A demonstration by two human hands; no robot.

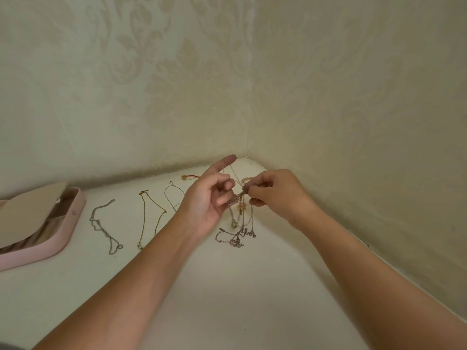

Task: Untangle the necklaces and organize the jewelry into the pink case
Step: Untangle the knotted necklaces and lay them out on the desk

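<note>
Tangle of necklaces (241, 210) hung down onto the desk (252, 286) near the wall corner (249, 147), pinched by our left hand (207, 200) and right hand (275, 195); the pink case (63, 236) lay open, well apart at far left.

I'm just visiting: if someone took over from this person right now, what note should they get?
The left hand pinches a pendant on the tangle; the right hand pinches it too. The tangle's lower end lies on the table.
The case stands open at far left.
Done: silver chain, gold chain and thin chain lie apart.
Left: free the tangle, then put everything in the case.
</note>
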